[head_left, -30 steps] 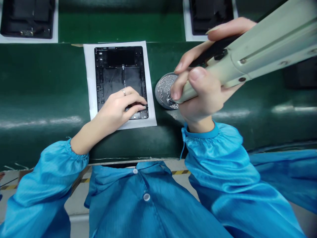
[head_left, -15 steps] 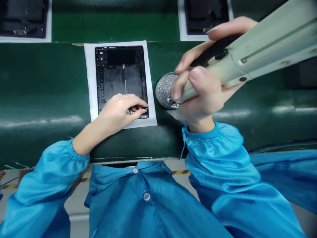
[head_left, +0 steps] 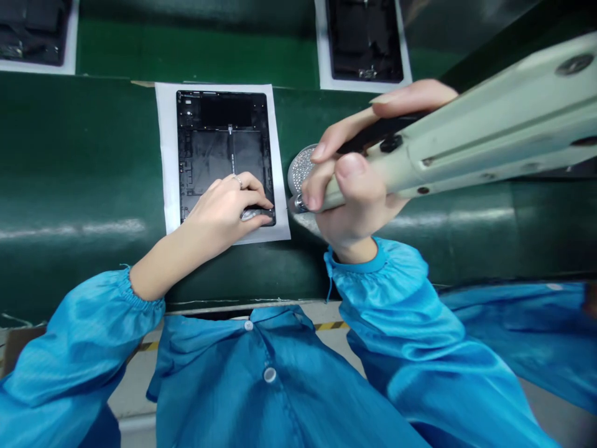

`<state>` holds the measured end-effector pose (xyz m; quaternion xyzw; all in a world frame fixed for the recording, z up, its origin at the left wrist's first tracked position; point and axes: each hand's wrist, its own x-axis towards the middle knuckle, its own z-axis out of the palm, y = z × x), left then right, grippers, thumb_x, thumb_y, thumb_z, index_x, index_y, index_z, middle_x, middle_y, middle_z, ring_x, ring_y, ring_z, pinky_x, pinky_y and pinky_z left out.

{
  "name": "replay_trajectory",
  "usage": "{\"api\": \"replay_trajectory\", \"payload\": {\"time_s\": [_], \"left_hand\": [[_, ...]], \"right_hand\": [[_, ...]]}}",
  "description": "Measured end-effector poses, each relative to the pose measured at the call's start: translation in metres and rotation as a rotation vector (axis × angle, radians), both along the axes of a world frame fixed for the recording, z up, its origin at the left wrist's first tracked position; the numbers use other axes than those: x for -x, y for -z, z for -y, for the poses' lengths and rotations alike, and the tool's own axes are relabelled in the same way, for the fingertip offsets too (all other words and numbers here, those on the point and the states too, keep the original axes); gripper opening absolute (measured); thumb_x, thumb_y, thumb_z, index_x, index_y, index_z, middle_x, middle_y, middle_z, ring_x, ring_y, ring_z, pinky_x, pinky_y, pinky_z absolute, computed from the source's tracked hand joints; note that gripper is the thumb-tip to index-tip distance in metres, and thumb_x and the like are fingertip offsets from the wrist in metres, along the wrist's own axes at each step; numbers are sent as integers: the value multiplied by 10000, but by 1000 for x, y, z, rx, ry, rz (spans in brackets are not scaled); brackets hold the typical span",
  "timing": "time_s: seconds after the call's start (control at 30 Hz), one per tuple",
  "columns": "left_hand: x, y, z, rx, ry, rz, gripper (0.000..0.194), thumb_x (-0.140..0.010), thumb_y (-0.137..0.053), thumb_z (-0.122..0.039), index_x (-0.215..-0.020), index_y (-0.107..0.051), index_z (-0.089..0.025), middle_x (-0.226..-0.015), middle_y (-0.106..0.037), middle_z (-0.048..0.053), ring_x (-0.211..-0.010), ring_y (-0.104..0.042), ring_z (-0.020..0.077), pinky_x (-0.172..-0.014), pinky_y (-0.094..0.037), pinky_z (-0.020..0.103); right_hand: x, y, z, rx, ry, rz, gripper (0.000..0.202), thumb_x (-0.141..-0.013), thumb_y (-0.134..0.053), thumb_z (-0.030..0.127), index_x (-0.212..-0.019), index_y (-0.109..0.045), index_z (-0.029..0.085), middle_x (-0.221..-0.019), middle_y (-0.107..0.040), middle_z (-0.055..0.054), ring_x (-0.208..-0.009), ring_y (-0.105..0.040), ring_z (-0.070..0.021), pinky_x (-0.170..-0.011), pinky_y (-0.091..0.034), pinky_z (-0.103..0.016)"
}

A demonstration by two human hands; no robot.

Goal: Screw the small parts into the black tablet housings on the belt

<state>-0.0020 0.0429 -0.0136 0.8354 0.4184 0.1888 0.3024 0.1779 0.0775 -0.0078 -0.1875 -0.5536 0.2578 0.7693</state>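
A black tablet housing (head_left: 219,158) lies on a white sheet (head_left: 168,168), its inner side up. Across its lower part rests my left hand (head_left: 224,208), fingers bent, with thumb and index tips apart at the lower right corner. The palm and curled fingers hide part of the housing. My right hand (head_left: 349,180) is wrapped round a pale green electric screwdriver (head_left: 476,137). Its metal tip (head_left: 296,203) points left, just right of the sheet. Behind the tip, a round perforated metal plate (head_left: 301,168) is partly covered by my right fingers.
The bench has a green mat (head_left: 93,162). Further back, another tablet housing (head_left: 364,40) sits on its sheet at the right, and one more housing (head_left: 32,31) at the left. Blue cloth (head_left: 527,336) shows beyond my right sleeve.
My right hand and the screwdriver have moved left and down, bringing the tip off the perforated plate towards the housing. My left thumb and index have parted slightly. The view has shifted a little.
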Motion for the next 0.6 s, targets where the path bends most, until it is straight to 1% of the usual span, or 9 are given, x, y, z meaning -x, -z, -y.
{"api": "replay_trajectory", "payload": {"time_s": [0.03, 0.07, 0.1, 0.17, 0.23, 0.37, 0.5, 0.53, 0.6], "left_hand": [[0, 0, 0, -9, 8, -18, 168, -997, -852, -285, -1160, -869, -245, -1252, -769, 55, -1105, -714, 265, -1038, -526, 458], [-1, -1, 1, -17, 12, -35, 162, -1006, -847, -291, -1162, -876, -259, -1263, -776, 44, -1108, -711, 265, -1032, -517, 458], [-2, -1, 1, -27, 12, -48, 147, -1015, -840, -291, -1155, -883, -272, -1273, -783, 34, -1110, -710, 264, -1019, -509, 456], [-3, -3, 2, -46, 6, -68, 112, -1033, -820, -289, -1115, -896, -290, -1282, -793, 19, -1092, -708, 262, -968, -500, 450], [-5, -4, 3, -56, -1, -77, 92, -1034, -817, -295, -1070, -901, -292, -1278, -799, 15, -1063, -705, 260, -914, -493, 442], [-6, -3, 3, -68, -10, -72, 103, -1017, -832, -318, -1092, -897, -294, -1270, -792, 25, -1056, -695, 254, -898, -492, 420], [-7, -3, 4, -45, -11, -74, 120, -1024, -820, -325, -1113, -890, -286, -1269, -779, 33, -1055, -684, 264, -906, -478, 423], [-7, -4, 3, -32, -11, -72, 115, -1023, -822, -319, -1110, -889, -284, -1273, -778, 32, -1060, -682, 271, -912, -473, 428], [-8, -4, 3, -16, -10, -68, 104, -1015, -831, -307, -1097, -891, -284, -1285, -781, 25, -1062, -681, 278, -916, -467, 436]], "right_hand": [[3, 1, 4, 16, -24, 36, 365, -948, -780, 552, -1255, -668, 390, -877, -580, 7, -484, -462, -74, -259, -180, -154], [6, 3, 7, 26, -42, 61, 353, -966, -750, 547, -1279, -648, 418, -874, -588, 13, -466, -424, -78, -266, -203, -175], [9, 5, 10, 39, -51, 74, 345, -976, -730, 553, -1287, -634, 438, -904, -603, 8, -479, -445, -92, -276, -240, -193], [13, 10, 12, 65, -64, 76, 349, -968, -730, 587, -1271, -625, 449, -1002, -615, -19, -579, -571, -138, -300, -314, -222], [15, 14, 11, 82, -77, 55, 387, -934, -770, 610, -1250, -617, 445, -1073, -607, -35, -652, -633, -164, -308, -342, -236], [15, 18, 12, 173, -69, 44, 387, -929, -778, 602, -1232, -608, 431, -1154, -607, -49, -714, -656, -176, -324, -363, -253], [13, 15, 14, 182, -72, 79, 374, -956, -738, 638, -1227, -590, 427, -1107, -586, -44, -693, -631, -168, -347, -393, -262], [13, 14, 15, 187, -61, 97, 369, -960, -731, 642, -1217, -586, 421, -1126, -587, -44, -694, -632, -165, -348, -393, -264], [13, 12, 15, 191, -22, 126, 372, -954, -722, 657, -1180, -585, 396, -1157, -589, -49, -701, -641, -161, -328, -352, -254]]}}
